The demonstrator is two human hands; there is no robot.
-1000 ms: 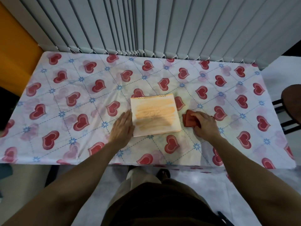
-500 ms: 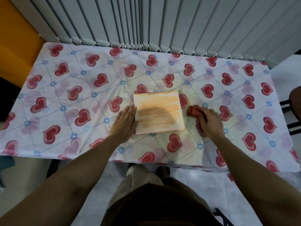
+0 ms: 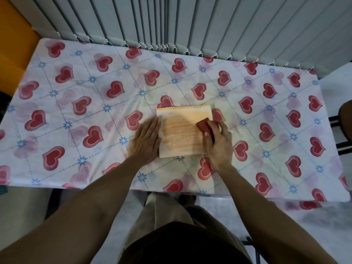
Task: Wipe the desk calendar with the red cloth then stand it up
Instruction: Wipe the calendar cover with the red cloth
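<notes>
While desk calendar (image 3: 182,133) lies flat, left hand (image 3: 145,141) open beside it, right hand (image 3: 219,142) gripping red cloth (image 3: 204,126) on it

A right hand (image 3: 219,143) is pressing a red cloth (image 3: 204,126) onto a flat-lying desk calendar (image 3: 181,132) while the left hand (image 3: 145,141) is steadying its left edge.

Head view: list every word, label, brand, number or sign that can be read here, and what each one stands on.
No text can be read for certain.
Orange spiral-bound desk calendar: faint large print on its cover, too blurred to read, partly under the red cloth held by the right hand.
Heart-patterned tablecloth: hearts and blue flowers only, no lettering.
Left hand, grey vertical blinds: no markings visible.
</notes>
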